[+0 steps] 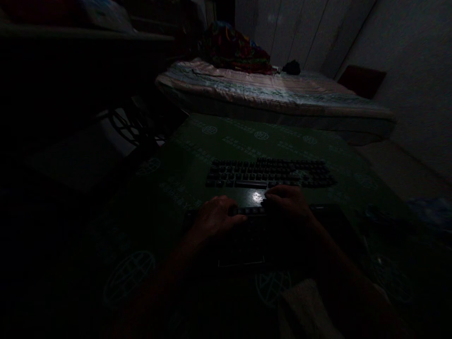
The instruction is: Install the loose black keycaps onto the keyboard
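Observation:
The scene is very dark. A black keyboard base [247,245] lies on the green table sheet, with a pale-edged rectangle where a space bar sits. My left hand [215,216] grips its far left edge, fingers curled over and thumb lying along the top. At the far edge, right of centre, my right hand [287,202] is closed in a pinch. Something small and dark shows at its fingertips, too dim to name. Beyond both hands, loose black keycaps [243,177] lie in rows in a keyboard layout, a long space bar [250,184] among them.
The green sheet [190,150] has printed globes and lettering. A beige cloth [305,306] lies near my right forearm. Dim objects [384,219] sit on the right. Behind the table stands a bed [282,89] with a red patterned blanket [236,49]. A spoked wheel [123,127] is at left.

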Tool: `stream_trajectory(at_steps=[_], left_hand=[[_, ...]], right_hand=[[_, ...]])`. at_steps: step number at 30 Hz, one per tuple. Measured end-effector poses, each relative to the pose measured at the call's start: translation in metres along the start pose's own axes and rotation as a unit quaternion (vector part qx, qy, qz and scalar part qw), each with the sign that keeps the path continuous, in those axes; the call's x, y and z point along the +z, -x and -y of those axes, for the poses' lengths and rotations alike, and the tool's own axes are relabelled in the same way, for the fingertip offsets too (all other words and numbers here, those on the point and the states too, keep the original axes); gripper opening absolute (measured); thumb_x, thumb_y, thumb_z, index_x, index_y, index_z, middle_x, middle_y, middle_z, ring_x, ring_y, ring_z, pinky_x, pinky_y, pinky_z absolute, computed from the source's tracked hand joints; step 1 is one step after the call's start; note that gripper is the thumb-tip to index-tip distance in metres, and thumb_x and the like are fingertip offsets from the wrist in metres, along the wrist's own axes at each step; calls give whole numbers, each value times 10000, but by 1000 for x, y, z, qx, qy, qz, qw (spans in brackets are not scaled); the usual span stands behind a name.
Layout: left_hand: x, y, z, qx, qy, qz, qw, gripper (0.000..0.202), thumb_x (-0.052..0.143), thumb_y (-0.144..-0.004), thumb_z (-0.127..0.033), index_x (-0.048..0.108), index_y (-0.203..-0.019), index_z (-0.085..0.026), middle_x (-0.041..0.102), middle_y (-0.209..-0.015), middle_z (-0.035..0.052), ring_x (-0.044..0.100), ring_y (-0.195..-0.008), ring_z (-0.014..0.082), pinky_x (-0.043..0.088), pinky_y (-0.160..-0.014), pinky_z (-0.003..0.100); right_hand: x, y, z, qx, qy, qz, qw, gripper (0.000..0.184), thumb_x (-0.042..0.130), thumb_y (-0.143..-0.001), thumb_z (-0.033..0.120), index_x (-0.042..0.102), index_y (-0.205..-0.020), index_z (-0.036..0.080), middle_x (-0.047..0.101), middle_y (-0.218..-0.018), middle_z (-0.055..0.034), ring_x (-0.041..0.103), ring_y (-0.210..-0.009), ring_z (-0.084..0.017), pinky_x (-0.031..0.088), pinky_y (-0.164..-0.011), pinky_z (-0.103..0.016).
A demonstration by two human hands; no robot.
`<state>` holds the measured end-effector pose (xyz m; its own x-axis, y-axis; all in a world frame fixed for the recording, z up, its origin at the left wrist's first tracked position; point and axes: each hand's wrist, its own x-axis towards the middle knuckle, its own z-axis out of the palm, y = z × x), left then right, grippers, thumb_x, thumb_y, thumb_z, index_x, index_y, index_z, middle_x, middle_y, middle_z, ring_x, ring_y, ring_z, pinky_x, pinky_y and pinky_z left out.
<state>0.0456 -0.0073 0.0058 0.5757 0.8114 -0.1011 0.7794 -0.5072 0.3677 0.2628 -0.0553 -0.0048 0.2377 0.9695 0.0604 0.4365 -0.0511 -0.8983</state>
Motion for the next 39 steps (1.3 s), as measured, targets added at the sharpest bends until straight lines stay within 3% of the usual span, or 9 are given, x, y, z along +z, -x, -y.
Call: stream_trajectory(at_steps=[6, 12, 20, 27, 31, 39], left_hand=[[1, -4, 4, 18, 1, -1, 1000, 449, 497, -751, -572, 651, -965, -209, 640, -986, 55, 592, -932, 239, 455, -772, 320], [0, -14, 2, -8, 16, 10, 1000, 480, 479, -701, -579, 633, -950, -198, 634, -1002, 56, 588, -932, 237, 456, -820, 321], [-6, -10, -6, -43, 15, 33, 998, 513, 459, -695, -570, 612, -1000, -187, 608, -1092, 54, 568, -978, 230, 448, -825, 305], [-9, -6, -10, -50, 47, 10, 998, 506, 462, -674, -581, 615, -983, -210, 621, -1072, 37, 586, -966, 241, 458, -795, 305], [-10, -7, -13, -66, 29, 24, 997, 523, 452, -665, -574, 616, -984, -194, 623, -1063, 50, 587, -968, 244, 459, -786, 297], [-10, -9, -13, -40, 9, 7, 999, 460, 457, -692, -547, 627, -946, -203, 648, -1046, 33, 603, -935, 226, 468, -760, 280]], right_hand=[[1, -6, 2, -20, 32, 3, 999, 102, 606, -700, 207, 695, -667, 169, 693, -685, -5, 630, -662, -141, 458, -608, -231], [5, -15, -2, -51, 81, 24, 995, 103, 606, -731, 127, 706, -715, 144, 685, -714, 4, 616, -683, -118, 439, -642, -212], [3, -16, -1, -71, 111, 39, 990, 116, 595, -770, 127, 710, -784, 140, 690, -775, 6, 618, -746, -111, 428, -693, -197], [4, -20, -2, -79, 161, 51, 982, 132, 585, -799, 155, 711, -837, 154, 690, -841, 11, 615, -800, -107, 408, -711, -179], [4, -23, -3, -79, 194, 62, 976, 148, 586, -809, 184, 707, -888, 151, 694, -871, 5, 615, -812, -105, 399, -691, -167], [4, -25, 2, -73, 229, 73, 968, 182, 573, -811, 224, 710, -918, 170, 703, -927, -3, 620, -836, -113, 400, -690, -175]])
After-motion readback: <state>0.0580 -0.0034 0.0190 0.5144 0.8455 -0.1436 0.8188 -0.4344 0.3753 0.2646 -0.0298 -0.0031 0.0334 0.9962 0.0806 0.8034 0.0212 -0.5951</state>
